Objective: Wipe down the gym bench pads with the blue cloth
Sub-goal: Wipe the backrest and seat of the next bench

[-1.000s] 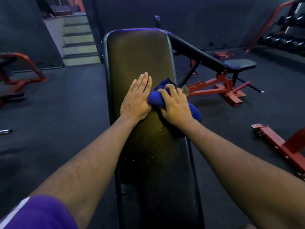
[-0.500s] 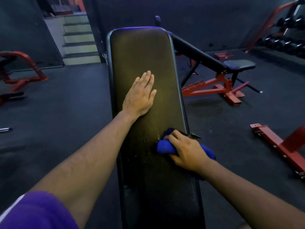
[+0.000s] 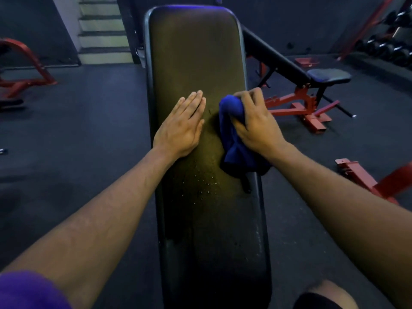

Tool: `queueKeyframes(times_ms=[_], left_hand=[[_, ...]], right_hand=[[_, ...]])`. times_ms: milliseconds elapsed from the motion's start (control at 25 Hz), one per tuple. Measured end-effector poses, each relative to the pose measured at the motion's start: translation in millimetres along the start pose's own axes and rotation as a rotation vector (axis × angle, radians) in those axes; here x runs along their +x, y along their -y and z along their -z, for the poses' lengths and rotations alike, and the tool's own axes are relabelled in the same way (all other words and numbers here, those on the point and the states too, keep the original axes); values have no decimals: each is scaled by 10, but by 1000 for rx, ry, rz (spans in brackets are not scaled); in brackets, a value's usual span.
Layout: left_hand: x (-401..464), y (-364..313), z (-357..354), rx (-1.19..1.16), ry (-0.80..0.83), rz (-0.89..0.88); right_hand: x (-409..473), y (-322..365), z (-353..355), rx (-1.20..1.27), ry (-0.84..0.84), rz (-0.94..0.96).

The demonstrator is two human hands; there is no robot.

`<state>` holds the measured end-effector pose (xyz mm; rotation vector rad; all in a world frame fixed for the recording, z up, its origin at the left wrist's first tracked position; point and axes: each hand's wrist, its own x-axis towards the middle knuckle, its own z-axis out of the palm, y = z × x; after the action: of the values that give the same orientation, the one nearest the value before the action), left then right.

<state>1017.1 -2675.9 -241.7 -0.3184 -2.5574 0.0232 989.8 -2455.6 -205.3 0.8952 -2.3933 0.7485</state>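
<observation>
Two hands on one long dark bench pad (image 3: 196,63), running up the centre of the frame. Left hand (image 3: 181,127) laid flat, fingers straight and together, pressing near the pad's left edge at mid-frame. Right hand (image 3: 256,123) curled round a bunched blue cloth (image 3: 231,134), held against the pad's right edge just right of centre, a fold trailing down toward the lower right.

Soft, light and limp by the look of it, that cloth; likely to flop and slide loose unless kept wadded in the palm, so best gripped at the bunched upper part, as now. Padding probably firm with a slick vinyl-like skin, slippery where wet. Small droplets (image 3: 200,186) scattered on the surface just below the hands, not yet wiped off.

Hard to read: the lower stretch of the pad, lost in shadow. Cut off at the bottom edge, the pad's near end. Hidden under the cloth and palm, the exact contact with the surface. Unclear too, the dark strip (image 3: 246,185) poking out beneath the cloth. Second bench (image 3: 327,76) at upper right, well apart, untouched.
</observation>
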Motion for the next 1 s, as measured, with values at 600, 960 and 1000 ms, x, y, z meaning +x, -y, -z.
queueKeyframes(times_ms=[600,960,1000], left_hand=[[-46,22,-53,-20,-30,-53],[-122,29,107,-69,20,-60],[-146,27,93,-57,21,-54]], right_hand=[[-1081,597,-833,-237,172,150],[-980,377,-279,141,279,153],[-869,238,-171,108,193,112]])
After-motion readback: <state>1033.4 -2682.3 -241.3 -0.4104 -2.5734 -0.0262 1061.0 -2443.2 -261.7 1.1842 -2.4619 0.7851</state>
